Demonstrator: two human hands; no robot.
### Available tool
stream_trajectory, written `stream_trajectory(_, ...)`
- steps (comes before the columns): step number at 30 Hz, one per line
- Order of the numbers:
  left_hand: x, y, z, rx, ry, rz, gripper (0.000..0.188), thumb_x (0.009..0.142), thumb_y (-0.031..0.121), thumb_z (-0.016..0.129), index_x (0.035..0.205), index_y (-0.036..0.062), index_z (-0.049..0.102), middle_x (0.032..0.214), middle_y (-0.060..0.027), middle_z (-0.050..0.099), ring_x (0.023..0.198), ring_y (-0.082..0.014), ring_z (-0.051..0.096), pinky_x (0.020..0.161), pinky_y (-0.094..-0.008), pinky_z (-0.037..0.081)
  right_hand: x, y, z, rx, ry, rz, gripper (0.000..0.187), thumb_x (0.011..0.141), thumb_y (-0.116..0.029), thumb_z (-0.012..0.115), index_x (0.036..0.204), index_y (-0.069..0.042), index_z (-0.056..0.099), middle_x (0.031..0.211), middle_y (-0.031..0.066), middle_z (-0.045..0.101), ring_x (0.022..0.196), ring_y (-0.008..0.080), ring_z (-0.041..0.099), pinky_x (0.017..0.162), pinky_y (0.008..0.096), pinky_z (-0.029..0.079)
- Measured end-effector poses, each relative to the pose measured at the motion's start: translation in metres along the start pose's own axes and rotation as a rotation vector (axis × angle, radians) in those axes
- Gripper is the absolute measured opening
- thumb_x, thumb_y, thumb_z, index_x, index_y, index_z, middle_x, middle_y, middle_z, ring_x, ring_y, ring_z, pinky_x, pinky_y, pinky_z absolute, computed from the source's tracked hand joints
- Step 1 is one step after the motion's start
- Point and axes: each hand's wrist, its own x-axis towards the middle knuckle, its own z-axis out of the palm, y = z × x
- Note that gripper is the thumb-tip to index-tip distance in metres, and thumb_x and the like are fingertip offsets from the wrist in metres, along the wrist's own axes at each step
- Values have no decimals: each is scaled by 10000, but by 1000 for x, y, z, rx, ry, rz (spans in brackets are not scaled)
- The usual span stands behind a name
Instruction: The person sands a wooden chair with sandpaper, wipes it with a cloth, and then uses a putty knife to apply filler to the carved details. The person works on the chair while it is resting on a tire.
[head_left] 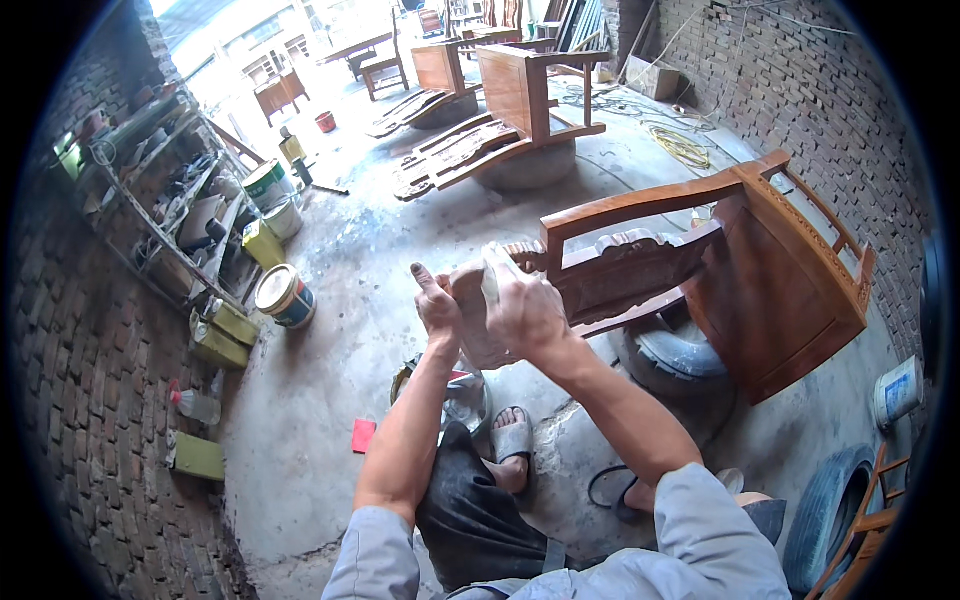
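Observation:
A reddish-brown carved wooden chair (770,300) lies tipped back on a tyre, its carved backrest (630,275) reaching toward me. My left hand (437,308) grips the side edge of the backrest's pale, dusty top end (470,310), thumb pointing up and fingers mostly hidden behind the wood. Against the face of that same end presses my right hand (527,308). Its fingers are closed on a thin pale piece (490,278), perhaps folded sandpaper; the exact kind cannot be made out.
Under the chair sits a tyre (672,350). By my feet are a bucket (465,400) and a red sheet (363,435). Buckets (286,298) and a cluttered shelf (170,200) line the left wall. Another tipped chair (515,90) lies ahead; a tyre (828,510) stands at right.

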Motion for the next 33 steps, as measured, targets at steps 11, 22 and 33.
stream_trajectory(11,5,-3,5,-19,86,25,882,984,680,157,605,-9,554,547,-15,452,571,-177,392,589,-340,372,3,10,10,50,129,-46,442,886,-159,519,1274,50,551,1062,308,650,908,465,660,837,491,540)
stream_trajectory(22,5,-2,7,81,94,45,919,975,693,138,648,-30,602,551,-16,465,587,-185,417,627,-341,380,15,31,8,40,287,-123,437,910,-208,541,1290,8,542,1041,303,649,909,473,646,834,514,531)
stream_trajectory(33,4,-2,-4,102,110,33,925,975,697,125,635,-15,606,523,-48,460,555,-220,413,630,-346,389,5,39,-10,-22,67,87,448,943,-224,479,1307,32,527,1048,302,655,933,483,646,867,511,518)
